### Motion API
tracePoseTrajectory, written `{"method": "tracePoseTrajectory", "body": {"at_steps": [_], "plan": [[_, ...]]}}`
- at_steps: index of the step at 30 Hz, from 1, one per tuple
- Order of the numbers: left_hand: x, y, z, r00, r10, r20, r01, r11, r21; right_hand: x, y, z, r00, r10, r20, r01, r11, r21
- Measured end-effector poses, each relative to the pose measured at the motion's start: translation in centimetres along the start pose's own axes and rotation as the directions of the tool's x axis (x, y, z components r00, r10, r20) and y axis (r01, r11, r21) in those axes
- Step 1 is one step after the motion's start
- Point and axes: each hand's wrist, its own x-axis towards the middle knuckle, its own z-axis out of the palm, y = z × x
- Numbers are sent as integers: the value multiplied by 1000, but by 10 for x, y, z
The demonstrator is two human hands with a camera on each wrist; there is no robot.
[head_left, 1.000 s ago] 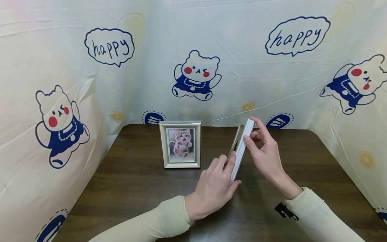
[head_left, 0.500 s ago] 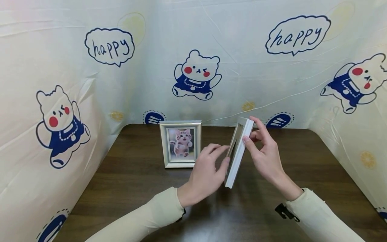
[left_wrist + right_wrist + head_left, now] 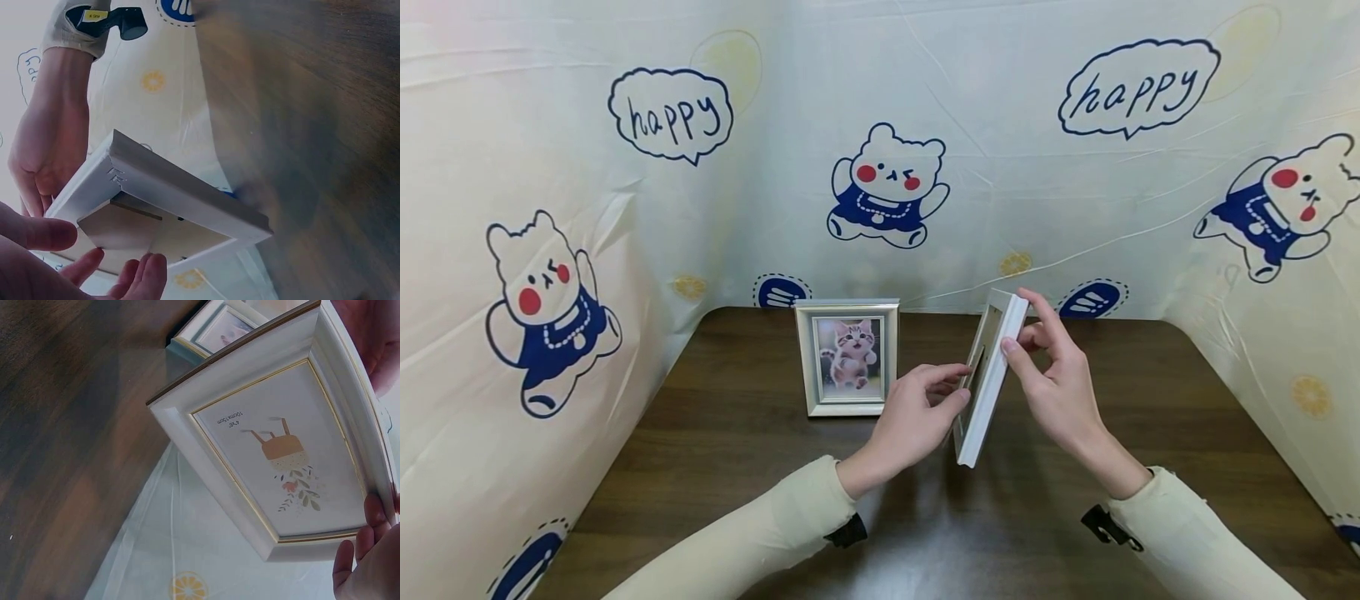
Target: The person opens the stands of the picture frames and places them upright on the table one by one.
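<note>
My right hand [image 3: 1060, 375] pinches a white picture frame [image 3: 994, 383] by its upper edge and holds it tilted, nearly edge-on in the head view. The right wrist view shows its front [image 3: 287, 544], with gold trim around a print of a chair and flowers. My left hand [image 3: 913, 417] is at the back of this frame, with thumb and fingers apart. In the left wrist view its fingertips [image 3: 150, 272] are at a brownish flap [image 3: 122, 228] on the backing; whether they grip its edge is unclear. A second picture frame [image 3: 801, 358] with a kitten photo stands upright to the left.
Both frames are over a dark brown wooden table [image 3: 715, 467]. Pale fabric [image 3: 1000, 192] printed with bears and "happy" bubbles hangs behind and along both sides. Black devices [image 3: 1111, 527] are strapped at the wrists.
My left hand has moved from the lower edge of the held frame to its back, its fingers parting. The lower end of that frame swung slightly left. The right hand keeps its hold.
</note>
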Motion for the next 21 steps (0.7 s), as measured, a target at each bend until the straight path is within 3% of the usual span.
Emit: {"method": "tracePoseTrajectory", "body": {"at_steps": [12, 21], "plan": [[4, -2, -1, 1000, -18, 17, 18, 1000, -17, 0, -4, 1, 1000, -11, -15, 11, 1000, 29], [3, -3, -4, 996, -71, 49, 73, 997, -31, 0, -5, -2, 1000, -18, -20, 19, 999, 31]]}}
